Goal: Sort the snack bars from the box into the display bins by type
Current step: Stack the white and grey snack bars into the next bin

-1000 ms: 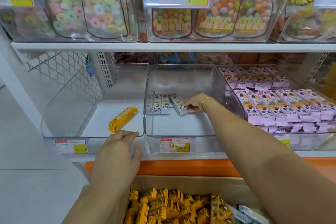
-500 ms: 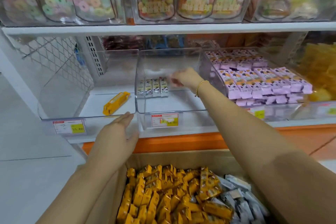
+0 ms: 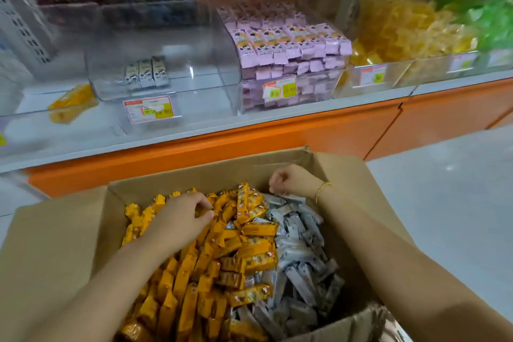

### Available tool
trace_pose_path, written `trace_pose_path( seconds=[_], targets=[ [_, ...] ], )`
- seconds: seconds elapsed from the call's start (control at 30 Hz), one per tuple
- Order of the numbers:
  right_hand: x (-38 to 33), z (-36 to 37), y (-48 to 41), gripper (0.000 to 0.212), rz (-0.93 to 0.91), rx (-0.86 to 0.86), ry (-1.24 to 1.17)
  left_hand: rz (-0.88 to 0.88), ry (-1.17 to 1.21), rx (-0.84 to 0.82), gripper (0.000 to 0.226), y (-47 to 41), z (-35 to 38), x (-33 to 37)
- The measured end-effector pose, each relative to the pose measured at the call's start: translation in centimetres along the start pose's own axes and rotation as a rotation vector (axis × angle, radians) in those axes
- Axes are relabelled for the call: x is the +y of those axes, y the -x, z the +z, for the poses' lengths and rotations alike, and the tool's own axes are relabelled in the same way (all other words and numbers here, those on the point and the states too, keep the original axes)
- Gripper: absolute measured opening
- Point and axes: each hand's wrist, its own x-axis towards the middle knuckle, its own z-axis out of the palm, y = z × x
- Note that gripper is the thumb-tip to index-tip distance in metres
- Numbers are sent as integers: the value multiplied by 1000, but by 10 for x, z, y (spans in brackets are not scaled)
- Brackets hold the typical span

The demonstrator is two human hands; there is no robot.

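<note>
Two hands work in our box: our left hand curls into the yellow bars beneath it, grip unclear; our right hand, curled and empty, hovers over the silver bars, likely so each type gets its own hand.

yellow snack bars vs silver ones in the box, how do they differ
Yellow snack bars have orange-yellow wrappers; silver snack bars are pale grey. The yellow ones fill the cardboard box at left and middle, the silver ones only its right side. The left hand lies on the yellow, the right hand hangs over the silver. Both lie in loose piles.
</note>
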Motion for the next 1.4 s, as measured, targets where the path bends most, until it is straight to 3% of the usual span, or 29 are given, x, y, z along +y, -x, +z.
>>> trace_pose_path(
  seconds=[0.07,0.1,0.2,0.37,0.43,0.53,0.7,0.83,0.9,1.0,1.07,1.17,1.27,1.33,1.4],
  targets=[
    [49,22,8,5,111,-118,190,-86,69,-94,12,3,39,-7],
    [71,33,13,10,155,-198,271,-128,92,-128,19,5,58,-9],
    [120,62,26,37,251,-362,363,-230,55,-223,37,17,108,-14],
    [147,98,32,78,197,-363,387,-376,77,-322,47,43,157,-28],
    [146,104,28,75,175,-315,420,-399,76,-336,43,50,166,-31],
    [142,105,22,53,179,-285,436,-411,100,-335,36,52,169,-31],
    [122,85,26,49,312,-449,33,-462,303,-292,30,40,144,-27],
    [76,61,29,62,269,-664,-844,-352,584,-282,46,26,86,-6],
    [43,49,32,76,125,-764,-1066,-281,770,-243,49,25,48,11],
    [-16,38,43,88,-59,-830,-1081,-159,1009,-226,47,27,-8,35],
    [-48,37,50,82,-119,-834,-1102,-119,1082,-255,48,30,-41,44],
    [-84,40,61,61,-198,-827,-1137,-85,971,-257,48,38,-78,49],
    [-110,41,71,52,-223,-844,-1151,-53,870,-223,42,49,-104,47],
    [-124,38,72,58,-237,-823,-1114,-52,836,-188,44,53,-116,39],
    [-135,33,69,72,-206,-698,-1016,-88,886,-81,46,52,-122,28]
  ],
)
